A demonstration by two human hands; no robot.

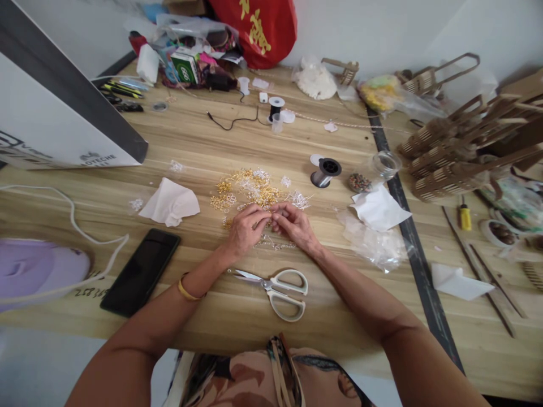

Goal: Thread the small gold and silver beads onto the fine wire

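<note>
My left hand (pixel 247 227) and my right hand (pixel 294 226) meet over the table, thumbs and fingertips pinched together. Whatever lies between the fingertips is too small to make out. Just beyond them spreads a pile of gold and silver jewellery findings (pixel 258 186), with silver pins (pixel 299 199) at its right side. A thin beaded chain (pixel 274 244) lies under and in front of my hands. Closer to my body, scissors with white handles (pixel 274 287) rest on the wood, blades toward the left.
A black phone (pixel 141 272) and a white cloth (pixel 170 202) lie at left. A wire spool (pixel 326 172), a glass jar (pixel 386 165) and plastic bags (pixel 377 246) sit at right. Stacked brown baskets (pixel 462 144) stand far right; a white box (pixel 63 113) rises at left.
</note>
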